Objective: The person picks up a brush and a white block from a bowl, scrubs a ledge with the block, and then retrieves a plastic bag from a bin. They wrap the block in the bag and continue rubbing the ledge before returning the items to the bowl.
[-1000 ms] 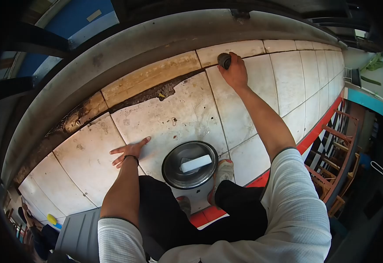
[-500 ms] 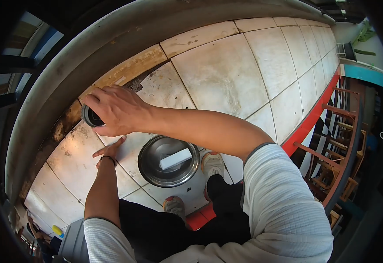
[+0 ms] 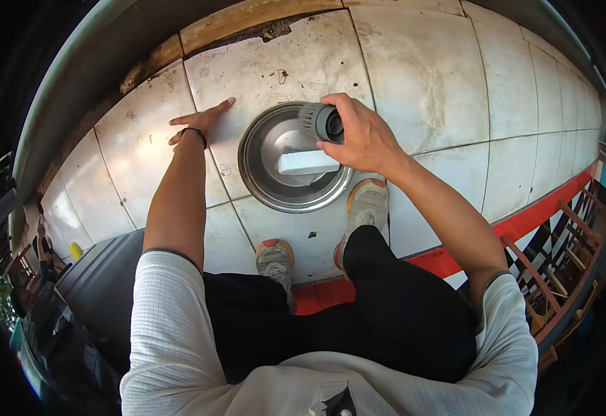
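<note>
Over the right rim of a round metal basin, my right hand grips a dark grey slotted plastic cup, which lies tilted on its side in my fingers. A white rectangular block sits inside the basin, below the cup, on something pale and flat. To the left of the basin, my left hand is spread with its palm down on the tiles and holds nothing. A dark band circles that wrist.
Dirty white floor tiles surround the basin, with a broken edge at the top. My shoes stand below it. A grey box is at left, and a red edge with railings at right.
My right hand has moved from beyond my left hand to the right, bringing the grey cup over the basin. The view has shifted too. My left hand remains spread on the tiles.
</note>
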Available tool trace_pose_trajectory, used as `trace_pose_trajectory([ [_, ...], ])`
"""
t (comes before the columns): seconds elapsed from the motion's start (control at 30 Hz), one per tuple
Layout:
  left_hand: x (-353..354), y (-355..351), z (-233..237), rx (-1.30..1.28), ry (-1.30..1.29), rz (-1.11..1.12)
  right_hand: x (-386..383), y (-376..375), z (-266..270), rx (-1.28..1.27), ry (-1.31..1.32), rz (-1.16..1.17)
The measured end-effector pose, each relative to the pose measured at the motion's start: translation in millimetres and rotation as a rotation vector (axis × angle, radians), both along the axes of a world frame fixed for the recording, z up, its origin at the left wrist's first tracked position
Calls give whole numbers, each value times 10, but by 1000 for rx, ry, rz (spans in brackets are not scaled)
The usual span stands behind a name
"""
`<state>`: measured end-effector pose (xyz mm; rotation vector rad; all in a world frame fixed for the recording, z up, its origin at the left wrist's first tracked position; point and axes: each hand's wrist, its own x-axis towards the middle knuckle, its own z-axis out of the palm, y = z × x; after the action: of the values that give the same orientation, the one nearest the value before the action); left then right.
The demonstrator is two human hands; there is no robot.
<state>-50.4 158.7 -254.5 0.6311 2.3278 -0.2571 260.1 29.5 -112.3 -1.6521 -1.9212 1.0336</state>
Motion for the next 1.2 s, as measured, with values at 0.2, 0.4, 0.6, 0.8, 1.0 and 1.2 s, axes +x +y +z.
trace_pose_trajectory([
  [0.2,-116,-283,309,143,-106,-17,-546,-206,-181,162,2,323],
  [0.4,-677,-573,167,465,-66,-211,-536,-158,-177,390,-262,330],
  [0.6,-926,-907,220,578,-243,-256,-733,-801,-447,230,-378,521],
  [0.8,-1105,-1080,-340,553,-215,-527,-832,-875,-723,177,-557,636],
  [1.0,-737,-1179,218,464,-281,-359,-848,-929,-882,121,-542,642],
  [1.2,-744,-1161,213,453,-250,-350,-805,-915,-843,454,-319,566],
])
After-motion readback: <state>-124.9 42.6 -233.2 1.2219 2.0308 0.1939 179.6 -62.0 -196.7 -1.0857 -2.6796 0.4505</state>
